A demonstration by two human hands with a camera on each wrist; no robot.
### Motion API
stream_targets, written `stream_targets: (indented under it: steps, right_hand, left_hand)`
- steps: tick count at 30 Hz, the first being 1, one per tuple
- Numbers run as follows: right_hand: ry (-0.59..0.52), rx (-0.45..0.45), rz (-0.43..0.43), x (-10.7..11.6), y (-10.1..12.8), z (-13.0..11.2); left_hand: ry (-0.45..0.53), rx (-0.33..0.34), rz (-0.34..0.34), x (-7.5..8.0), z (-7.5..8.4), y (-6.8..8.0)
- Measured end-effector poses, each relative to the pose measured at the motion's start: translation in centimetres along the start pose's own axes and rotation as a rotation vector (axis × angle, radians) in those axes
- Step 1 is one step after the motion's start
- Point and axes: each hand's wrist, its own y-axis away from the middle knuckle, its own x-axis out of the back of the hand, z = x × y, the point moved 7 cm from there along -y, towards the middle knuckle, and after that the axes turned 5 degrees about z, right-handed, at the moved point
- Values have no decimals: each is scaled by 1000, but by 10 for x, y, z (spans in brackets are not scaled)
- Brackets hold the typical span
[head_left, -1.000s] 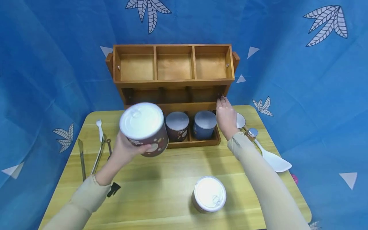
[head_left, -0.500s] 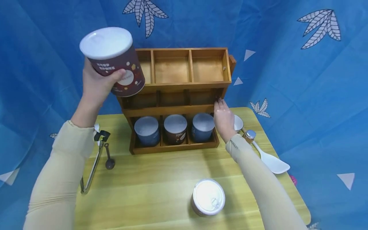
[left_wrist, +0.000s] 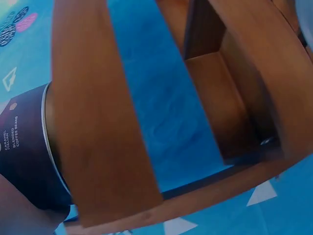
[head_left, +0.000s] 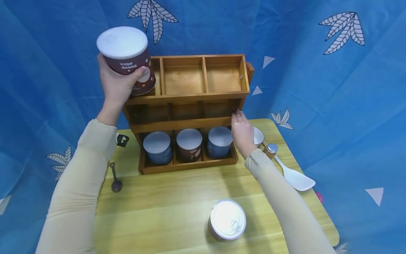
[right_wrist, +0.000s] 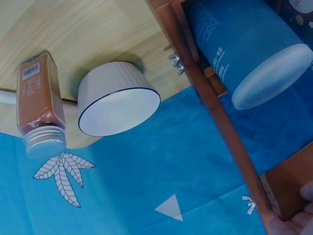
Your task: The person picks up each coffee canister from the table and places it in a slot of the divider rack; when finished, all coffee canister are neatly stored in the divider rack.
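Observation:
My left hand [head_left: 117,83] grips a large brown coffee can [head_left: 142,79] with a white lid, thumb across its label. The can stands at the top tier's left compartment. In the left wrist view, the front board covers part of the can's [left_wrist: 24,147] lower end. The three-tier wooden rack [head_left: 187,95] stands at the back of the table. At the right end of its middle tier, my right hand [head_left: 242,132] holds the shelf edge; fingertips [right_wrist: 293,226] show at the board's corner in the right wrist view.
Two blue cans [head_left: 158,148] and a brown can [head_left: 189,144] fill the bottom tier. Another lidded can [head_left: 227,217] stands at the table's front. On the right lie a white bowl [right_wrist: 120,100], a spice bottle [right_wrist: 41,95] and a white spatula [head_left: 298,179]; a dark scoop [head_left: 116,185] lies left.
My left hand has lifted the coffee can from low over the rack's left side, then brought it slightly right onto the top-left compartment. The right hand stays at the middle shelf.

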Motion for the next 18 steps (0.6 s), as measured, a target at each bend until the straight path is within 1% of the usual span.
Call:
stream_targets:
  steps: [6,12,18]
  right_hand:
    - [4,0,-6,-1,1,-3]
    - [8,-5,-6,2,1,-1]
    - [8,5,-5,1,1,1]
  left_hand:
    - [-74,8,-8,-3,-11,3]
    - [-56,28,-17,-6,-10,6]
    - [-92,2,-36,-6,-19,12]
